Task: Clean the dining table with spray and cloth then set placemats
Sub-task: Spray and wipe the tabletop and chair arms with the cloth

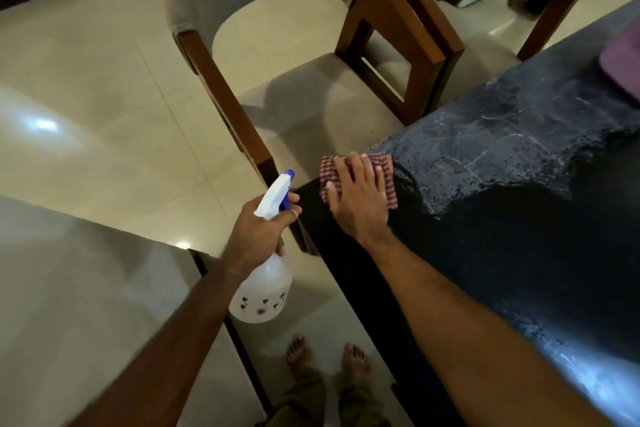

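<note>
Striped red cloth (358, 180), folded, on wet table (519, 184)

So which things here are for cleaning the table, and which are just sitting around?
For the job:
- spray bottle, gripped by the left hand
- striped cloth, pressed flat on the table corner by the right hand
- dark table, wet with droplets
- purple placemat at the far edge

Just around:
- chairs beside the table
- tiled floor

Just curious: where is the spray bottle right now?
In the head view, the spray bottle is held by the left hand off the dark table's corner, left of the cloth.
</note>
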